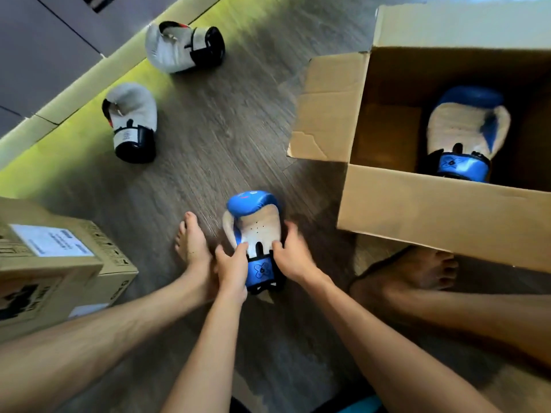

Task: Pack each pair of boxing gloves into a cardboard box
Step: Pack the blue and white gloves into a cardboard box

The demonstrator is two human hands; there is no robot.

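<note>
- A single wide-angle camera on the person's head looks steeply down at the floor (pixel 226 120).
- It sits close above the arms. The left hand (pixel 231 268) and right hand (pixel 290 254), gripping a glove (pixel 256 225), fall low in mid-frame.
- An open box (pixel 432 222) fills the right side, and a closed box (pixel 53 263) the left edge.

— What sort of place am I looking at here?
— I'm reading it as a room in a home. Wood-grain plank flooring (pixel 226 120) is running under everything, and a pale skirting strip (pixel 89 84) is crossing at ten o'clock.
— Anything more?
— The person is going barefoot, one bare foot (pixel 192 242) resting near six o'clock, and a labelled shipping carton (pixel 59 263) is sitting at eight o'clock.
</note>
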